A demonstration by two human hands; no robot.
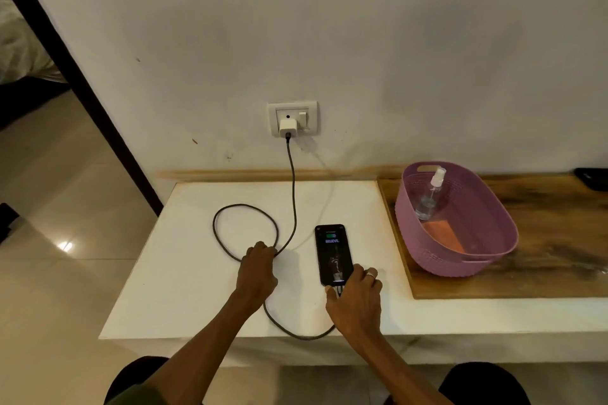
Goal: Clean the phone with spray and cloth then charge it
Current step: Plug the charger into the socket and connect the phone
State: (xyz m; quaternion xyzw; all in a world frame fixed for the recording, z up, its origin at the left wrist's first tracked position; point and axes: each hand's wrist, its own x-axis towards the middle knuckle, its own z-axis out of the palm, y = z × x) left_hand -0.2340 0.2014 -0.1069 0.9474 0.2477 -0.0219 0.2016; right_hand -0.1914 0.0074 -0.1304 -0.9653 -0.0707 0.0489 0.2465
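Observation:
A black phone (331, 250) lies face up on the white table (184, 273), its screen lit with a green battery icon. My right hand (357, 297) grips the phone's near end, where the dark cable (292, 187) plugs in. The cable loops across the table and rises to a white charger (287, 127) in the wall socket (292, 117). My left hand (258, 270) rests on the cable where its loop crosses, fingers curled over it. A clear spray bottle (429, 196) and an orange cloth (444, 237) lie in the purple basket (427, 260).
The basket stands on a wooden board (559, 240) at the right of the table. A dark object (592, 179) lies at the board's far right edge. A dark door frame (82, 85) and tiled floor are to the left.

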